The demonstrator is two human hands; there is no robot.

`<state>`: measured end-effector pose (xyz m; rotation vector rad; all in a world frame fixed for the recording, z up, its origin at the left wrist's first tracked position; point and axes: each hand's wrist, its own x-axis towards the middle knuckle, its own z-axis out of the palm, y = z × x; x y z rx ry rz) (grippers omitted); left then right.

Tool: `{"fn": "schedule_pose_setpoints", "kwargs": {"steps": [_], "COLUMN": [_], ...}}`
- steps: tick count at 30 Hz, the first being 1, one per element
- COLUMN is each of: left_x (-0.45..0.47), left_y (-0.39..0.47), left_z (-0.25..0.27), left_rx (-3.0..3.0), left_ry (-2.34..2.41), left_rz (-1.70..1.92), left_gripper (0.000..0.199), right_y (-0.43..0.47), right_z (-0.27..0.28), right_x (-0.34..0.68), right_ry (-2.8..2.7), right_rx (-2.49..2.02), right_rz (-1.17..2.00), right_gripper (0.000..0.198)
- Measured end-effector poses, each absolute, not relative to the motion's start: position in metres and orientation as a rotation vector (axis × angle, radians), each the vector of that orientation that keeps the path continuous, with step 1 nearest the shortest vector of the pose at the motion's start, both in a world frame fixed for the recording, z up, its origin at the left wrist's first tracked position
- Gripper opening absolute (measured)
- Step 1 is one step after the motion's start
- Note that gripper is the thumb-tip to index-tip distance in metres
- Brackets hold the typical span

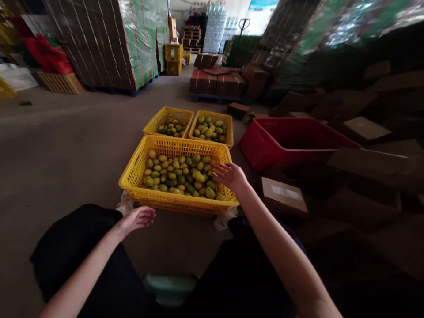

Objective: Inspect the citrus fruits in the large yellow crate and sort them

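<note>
In front of my feet stands a large yellow plastic crate [179,204] with slotted walls. Many yellow and green oval fruits [182,170], perhaps mangoes or lemons, lie loose inside it. My right hand [231,176] hovers over the crate's right end, fingers stretched out and holding nothing. Whether its fingertips touch any fruit I cannot tell. My left hand [136,219] is in the air just on the near side of the crate's front wall, fingers extended and empty.
Two smaller yellow crates, left [155,119] and right [228,137], stand behind with similar fruit. A red tub [261,145] and cardboard boxes [283,194] crowd the right. Wrapped box stacks [109,44] rise at the back. A pale green stool-like object [170,282] sits between my legs.
</note>
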<state>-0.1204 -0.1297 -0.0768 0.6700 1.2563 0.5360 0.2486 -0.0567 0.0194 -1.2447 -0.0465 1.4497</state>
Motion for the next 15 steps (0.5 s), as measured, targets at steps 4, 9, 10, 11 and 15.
{"fn": "schedule_pose_setpoints", "kwargs": {"steps": [4,9,10,11,15], "left_x": [-0.099,-0.063,-0.057,-0.052,-0.040], "left_y": [-0.098,-0.037,-0.027,-0.019,-0.012], "left_z": [-0.058,-0.045,-0.047,-0.050,-0.078], "left_rx": [0.780,1.017,1.111,1.239,1.932], "left_ry": [1.289,1.361,1.406,1.454,1.610], "left_rz": [0.479,0.355,0.309,0.253,-0.116], "left_gripper": [0.022,0.017,0.017,0.018,0.026], "right_y": [-0.048,-0.033,-0.029,-0.026,-0.007], "right_z": [0.024,0.003,-0.007,-0.018,-0.070], "right_x": [0.268,0.275,0.277,0.279,0.292], "right_ry": [-0.060,-0.584,-0.813,-1.031,-1.464], "right_rx": [-1.185,-1.499,-1.645,-1.781,-2.078], "right_rz": [1.407,1.333,1.279,1.215,1.144], "right_gripper": [0.012,0.008,0.007,0.006,0.014]}}
